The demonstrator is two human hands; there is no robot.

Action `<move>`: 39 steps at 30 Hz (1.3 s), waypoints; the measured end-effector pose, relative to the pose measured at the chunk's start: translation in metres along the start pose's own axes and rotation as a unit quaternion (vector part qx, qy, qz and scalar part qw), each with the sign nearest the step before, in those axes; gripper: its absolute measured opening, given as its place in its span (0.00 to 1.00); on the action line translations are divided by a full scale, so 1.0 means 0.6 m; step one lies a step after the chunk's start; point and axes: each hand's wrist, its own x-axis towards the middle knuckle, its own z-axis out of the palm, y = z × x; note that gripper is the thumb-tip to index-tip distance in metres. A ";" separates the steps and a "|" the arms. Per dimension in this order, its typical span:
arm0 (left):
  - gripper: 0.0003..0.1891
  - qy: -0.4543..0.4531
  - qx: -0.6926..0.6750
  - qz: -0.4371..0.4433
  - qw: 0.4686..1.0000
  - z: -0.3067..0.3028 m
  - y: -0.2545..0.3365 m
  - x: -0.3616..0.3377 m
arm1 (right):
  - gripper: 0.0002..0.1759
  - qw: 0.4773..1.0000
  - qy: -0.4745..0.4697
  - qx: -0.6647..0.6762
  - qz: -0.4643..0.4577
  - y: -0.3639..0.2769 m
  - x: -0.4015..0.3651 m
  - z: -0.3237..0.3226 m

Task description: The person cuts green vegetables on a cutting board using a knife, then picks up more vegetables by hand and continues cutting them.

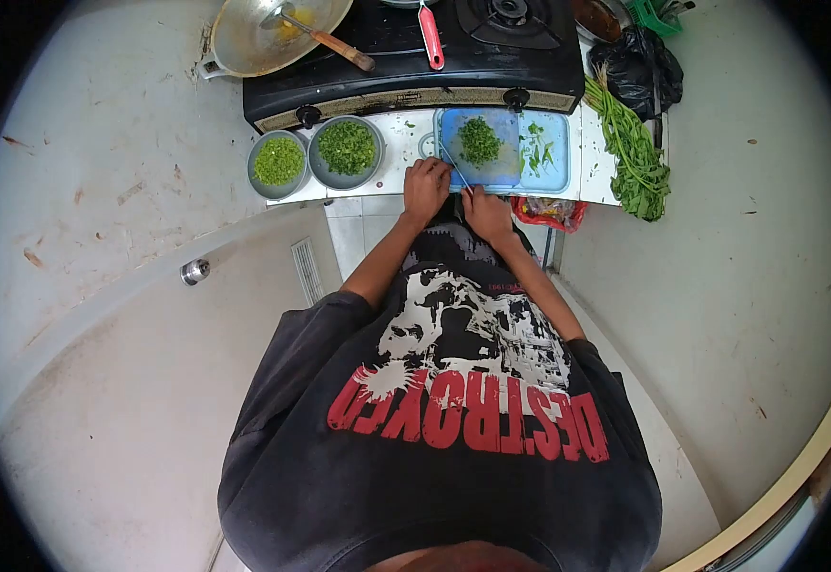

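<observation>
My right hand (485,212) is closed round the handle of a knife (455,168) at the near edge of a blue cutting board (503,172). The thin blade slants up and left over the board. My left hand (425,189) rests by the board's near left corner, close to the blade, with its fingers slightly apart and bent. A heap of chopped greens (479,141) lies on the board beyond the blade. Loose leaf pieces (535,151) are scattered on a light-blue tray (558,181) at the right, partly beneath the board.
Two grey bowls of chopped greens (278,160) (346,147) stand at the left. A black gas stove (377,81) bears a wok (234,43) with a wooden-handled ladle (334,48). Uncut leafy stalks (639,172) and a black plastic bag (639,71) lie at the right.
</observation>
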 end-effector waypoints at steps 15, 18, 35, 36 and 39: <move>0.05 0.004 -0.036 -0.032 0.999 -0.004 0.007 0.005 | 0.24 1.000 0.010 -0.018 -0.015 0.014 -0.015 -0.002; 0.04 0.007 -0.016 -0.030 0.999 -0.010 0.015 0.008 | 0.24 1.000 0.001 -0.027 -0.013 0.008 -0.013 0.001; 0.06 0.017 -0.010 -0.016 1.000 0.003 0.006 0.014 | 0.24 0.999 0.028 0.016 0.004 0.012 -0.004 -0.013; 0.06 0.013 -0.009 -0.017 1.000 0.002 0.006 0.016 | 0.24 1.000 0.027 0.012 -0.004 0.012 -0.003 -0.012; 0.05 0.009 -0.008 -0.016 1.000 0.001 0.005 0.018 | 0.24 1.000 0.022 0.008 -0.006 0.009 -0.005 -0.007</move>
